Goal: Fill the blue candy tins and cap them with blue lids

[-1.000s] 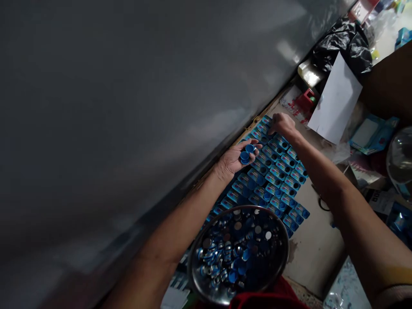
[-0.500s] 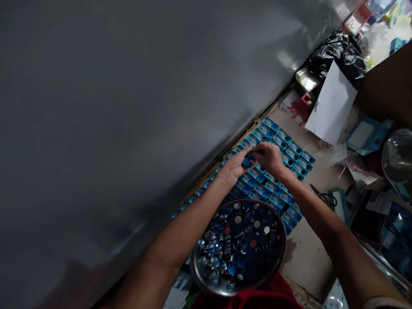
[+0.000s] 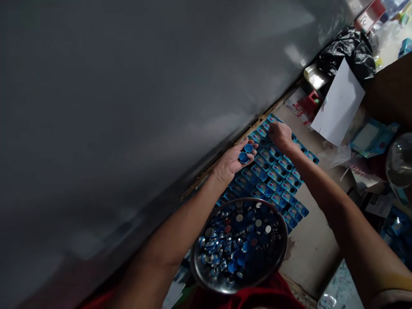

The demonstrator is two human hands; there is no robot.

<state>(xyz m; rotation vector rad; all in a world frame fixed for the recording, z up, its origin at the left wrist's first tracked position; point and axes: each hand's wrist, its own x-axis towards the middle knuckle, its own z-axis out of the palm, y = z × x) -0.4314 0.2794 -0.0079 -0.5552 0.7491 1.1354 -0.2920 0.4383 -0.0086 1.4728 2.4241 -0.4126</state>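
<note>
My left hand (image 3: 233, 161) is palm up with several round blue caps (image 3: 243, 157) resting in it, its fingers curled around them. Further right and up, my right hand (image 3: 280, 135) is closed over the rows of blue cards (image 3: 277, 174); whatever its fingers hold is hidden. Many of these cards carry a round blue cap or show a dark round spot. Close to my body, below both hands, a metal bowl (image 3: 197, 270) holds a heap of small blue and silver caps, a few of them red or white.
A grey wall (image 3: 128, 107) runs along the left. At the right lie a white sheet (image 3: 337, 103), a black plastic bag (image 3: 347, 49), an open blue box (image 3: 373, 137) and a clear round container (image 3: 399, 161).
My right hand has moved away from my left hand, up and right over the cards. My left hand has opened somewhat, showing the caps in its palm. The view has shifted slightly.
</note>
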